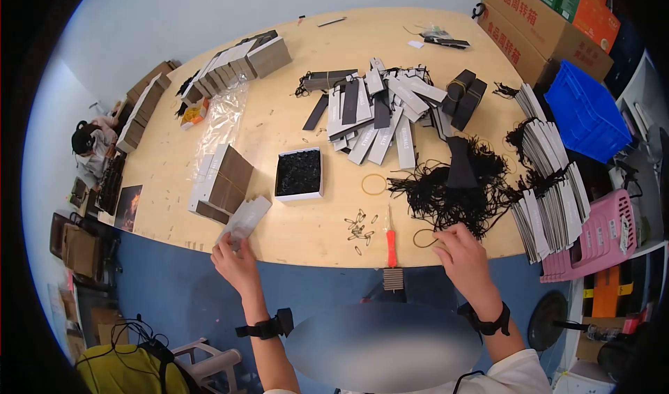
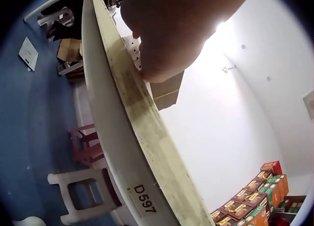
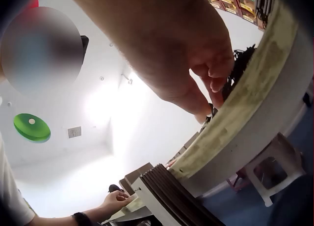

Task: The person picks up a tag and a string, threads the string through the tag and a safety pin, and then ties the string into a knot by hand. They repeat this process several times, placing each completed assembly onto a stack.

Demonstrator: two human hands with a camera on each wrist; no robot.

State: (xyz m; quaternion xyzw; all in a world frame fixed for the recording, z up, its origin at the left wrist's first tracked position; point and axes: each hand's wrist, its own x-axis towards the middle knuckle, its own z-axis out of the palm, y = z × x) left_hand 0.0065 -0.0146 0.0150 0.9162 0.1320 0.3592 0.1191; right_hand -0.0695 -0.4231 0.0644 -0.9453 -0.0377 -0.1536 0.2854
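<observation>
At the table's front edge my left hand [image 1: 235,260] grips the near end of a small stack of light grey tags [image 1: 252,215]. A taller block of tags [image 1: 233,178], bound with a rubber band, stands just behind it. My right hand [image 1: 465,260] pinches a thin dark loop [image 1: 416,240] between thumb and fingers; whether it is cord or a rubber band I cannot tell. Behind this hand lies a tangle of black cords [image 1: 439,200]. In the left wrist view the left fingers are mostly hidden behind the hand; the right wrist view shows the right fingers [image 3: 216,83] bent over the table edge.
A white box [image 1: 322,185] of small black pieces stands mid-table. Small brass pins [image 1: 360,228], an orange-handled tool [image 1: 391,246] and a yellow rubber band [image 1: 374,184] lie between the hands. Loose tags [image 1: 383,139] pile up behind; corded tag stacks [image 1: 550,150] line the right edge.
</observation>
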